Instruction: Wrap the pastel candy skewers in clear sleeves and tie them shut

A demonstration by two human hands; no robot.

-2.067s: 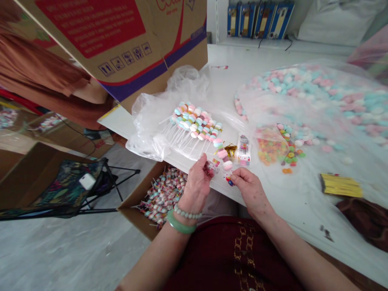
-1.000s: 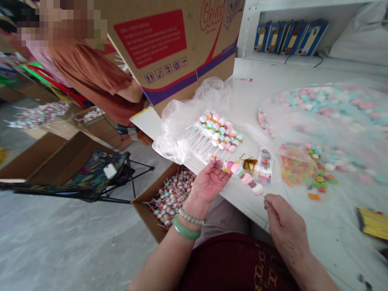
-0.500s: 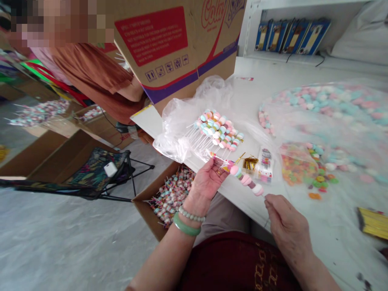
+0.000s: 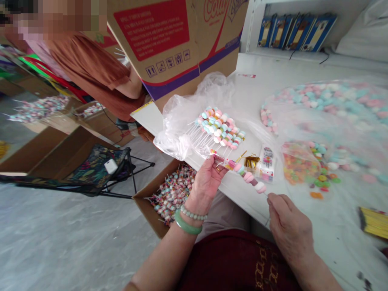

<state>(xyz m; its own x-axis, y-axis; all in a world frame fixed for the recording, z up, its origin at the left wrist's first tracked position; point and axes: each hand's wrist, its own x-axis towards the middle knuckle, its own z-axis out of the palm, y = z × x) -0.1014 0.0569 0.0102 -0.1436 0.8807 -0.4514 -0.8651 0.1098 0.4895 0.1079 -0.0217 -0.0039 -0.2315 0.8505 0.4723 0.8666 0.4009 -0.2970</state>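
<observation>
My left hand [image 4: 209, 180], palm up, pinches a small clear printed plastic bag [image 4: 222, 160] between thumb and fingers. At the bag's mouth is the upper end of a marshmallow skewer [image 4: 249, 177], strung with pink, blue and white marshmallows and gummy pieces. My right hand [image 4: 289, 222] is closed on the lower end of its white stick. Just beyond my left hand, several more marshmallow skewers [image 4: 222, 127] lie stacked on a clear plastic sheet [image 4: 178, 121]. Gold twist ties [image 4: 251, 161] and a stack of printed bags [image 4: 267, 161] lie close to the held skewer.
Loose marshmallows [image 4: 336, 97] and gummy rings [image 4: 300, 161] lie on plastic at the right of the white table [image 4: 251, 97]. A large carton [image 4: 178, 52] stands behind. Below left is a box of wrapped skewers [image 4: 174, 190], near a folding stool [image 4: 97, 169]. A co-worker [image 4: 91, 68] sits beyond.
The skewer's top marshmallow has gone into the mouth of the bag. Both hands keep their grips, and the view has shifted slightly.
</observation>
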